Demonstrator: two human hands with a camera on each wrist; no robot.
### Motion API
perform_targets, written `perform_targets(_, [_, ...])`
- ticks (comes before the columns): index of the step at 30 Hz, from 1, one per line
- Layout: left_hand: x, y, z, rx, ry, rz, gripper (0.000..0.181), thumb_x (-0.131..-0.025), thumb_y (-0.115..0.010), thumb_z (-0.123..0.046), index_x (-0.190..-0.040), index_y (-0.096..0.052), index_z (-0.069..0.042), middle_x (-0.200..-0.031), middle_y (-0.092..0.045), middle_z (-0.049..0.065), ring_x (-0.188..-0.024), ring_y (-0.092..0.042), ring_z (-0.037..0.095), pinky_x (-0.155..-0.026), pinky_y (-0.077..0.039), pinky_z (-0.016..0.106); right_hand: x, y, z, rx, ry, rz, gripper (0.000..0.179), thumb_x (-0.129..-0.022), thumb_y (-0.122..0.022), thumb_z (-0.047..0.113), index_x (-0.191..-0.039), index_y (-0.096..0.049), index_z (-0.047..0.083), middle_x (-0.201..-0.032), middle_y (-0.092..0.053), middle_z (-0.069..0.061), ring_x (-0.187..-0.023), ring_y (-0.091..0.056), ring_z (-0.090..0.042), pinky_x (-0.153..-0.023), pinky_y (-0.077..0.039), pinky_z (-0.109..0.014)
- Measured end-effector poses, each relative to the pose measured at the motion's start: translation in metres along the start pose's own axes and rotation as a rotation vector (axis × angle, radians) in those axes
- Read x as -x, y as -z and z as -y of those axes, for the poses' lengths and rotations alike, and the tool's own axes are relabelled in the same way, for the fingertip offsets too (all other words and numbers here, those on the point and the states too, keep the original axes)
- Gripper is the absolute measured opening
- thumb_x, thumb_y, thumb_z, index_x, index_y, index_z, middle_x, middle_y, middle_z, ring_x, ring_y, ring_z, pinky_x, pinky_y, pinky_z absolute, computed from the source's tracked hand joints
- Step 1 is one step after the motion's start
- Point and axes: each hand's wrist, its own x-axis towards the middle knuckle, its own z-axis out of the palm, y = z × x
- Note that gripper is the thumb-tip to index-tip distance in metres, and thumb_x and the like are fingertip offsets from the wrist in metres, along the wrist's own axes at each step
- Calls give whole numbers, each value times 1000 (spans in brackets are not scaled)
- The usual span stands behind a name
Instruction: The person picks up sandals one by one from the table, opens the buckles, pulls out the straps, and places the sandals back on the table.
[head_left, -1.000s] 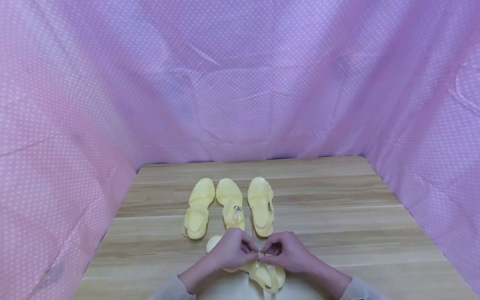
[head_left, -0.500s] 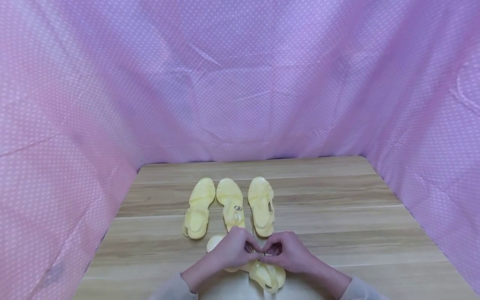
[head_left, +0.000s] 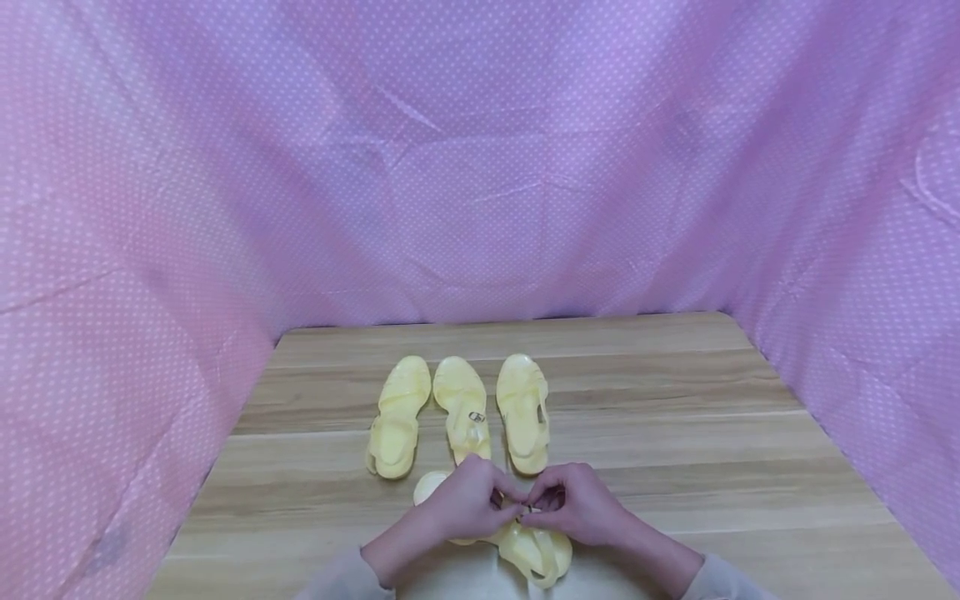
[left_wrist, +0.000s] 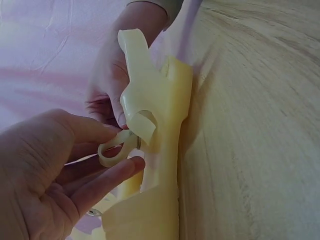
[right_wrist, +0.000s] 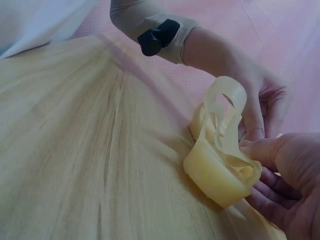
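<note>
A translucent yellow jelly sandal (head_left: 536,554) lies sideways near the front of the table, partly hidden under both hands. Over its ankle side, my left hand (head_left: 472,500) pinches the thin strap between thumb and forefinger. The strap (left_wrist: 107,159) curls in a loop at the small metal buckle (left_wrist: 139,143) in the left wrist view. Close by on the right, my right hand (head_left: 573,504) pinches the strap at the buckle, its other fingers curled. The sandal's heel (right_wrist: 215,175) faces the right wrist camera, its back strap (right_wrist: 227,85) standing up.
Three more yellow sandals stand in a row behind the hands: left (head_left: 396,421), middle (head_left: 459,392) and right (head_left: 521,408). The wooden table (head_left: 712,442) is enclosed by a pink dotted cloth (head_left: 480,208).
My left hand has shifted slightly right, toward the right hand. The fingertips came together and stand a little apart now. The right hand and the other sandals have stayed in place.
</note>
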Motion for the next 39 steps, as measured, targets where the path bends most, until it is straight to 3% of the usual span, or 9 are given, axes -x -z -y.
perform_targets(6, [1, -1, 3, -42, 33, 8, 7, -91, -86, -16, -96, -86, -13, -84, -83, -2, -67, -59, -19, -61, -53, 5, -1, 1, 2, -10, -29, 20, 13, -85, -91, 27, -90, -81, 19, -78, -73, 10, -68, -62, 4, -60, -58, -22])
perform_targets(14, [4, 1, 6, -51, 35, 19, 4, -90, -85, -10, -93, -86, -11, -81, -82, 0, -66, -62, -18, -62, -53, 4, 0, 1, 2, -14, -35, 30, 15, -85, -91, 29, -93, -82, 19, -81, -76, 9, -70, -65, 3, -63, -60, -23])
perform_targets(18, [0, 0, 4, -159, -51, 15, 5, -88, -84, -9, -92, -86, -12, -78, -81, -3, -60, -48, -18, -56, -44, 1, 0, 1, 2, -19, -29, 31, 15, -84, -91, 27, -92, -82, 18, -80, -75, 9, -69, -64, 3, -61, -60, -23])
perform_targets(22, [-5, 1, 1, -247, -129, 24, 5, -88, -85, -10, -91, -86, -13, -81, -82, -4, -62, -47, -14, -56, -40, 0, -1, 1, 3, -15, -31, 32, 14, -84, -91, 26, -92, -82, 18, -78, -75, 9, -68, -64, 3, -60, -59, -23])
perform_targets(25, [-5, 3, 1, -220, -98, 51, 4, -89, -85, -9, -92, -86, -11, -83, -82, -2, -66, -52, -16, -62, -45, 0, 0, 2, 4, -12, -48, 35, 14, -84, -91, 26, -91, -82, 19, -79, -75, 10, -68, -64, 3, -61, -60, -22])
perform_targets(28, [-3, 3, 4, -126, -46, 64, 4, -90, -84, -6, -93, -85, -9, -83, -82, 1, -68, -56, -17, -65, -51, 2, 2, 2, 4, -17, -60, 38, 15, -85, -91, 27, -92, -81, 19, -81, -76, 9, -69, -65, 2, -62, -60, -22])
perform_targets(32, [0, 1, 9, -16, -25, 46, 5, -91, -83, -3, -93, -85, -7, -84, -81, 2, -72, -61, -15, -67, -55, 6, 3, 4, 4, -22, -53, 38, 14, -85, -90, 28, -93, -81, 20, -82, -76, 9, -71, -65, 1, -63, -60, -23])
perform_targets(39, [-1, -2, 11, -15, -28, 16, 3, -90, -83, -6, -90, -85, -9, -83, -81, 0, -69, -58, -16, -64, -54, 6, 0, 5, 5, -16, -46, 47, 15, -85, -90, 28, -93, -81, 20, -81, -76, 9, -70, -65, 2, -62, -60, -23])
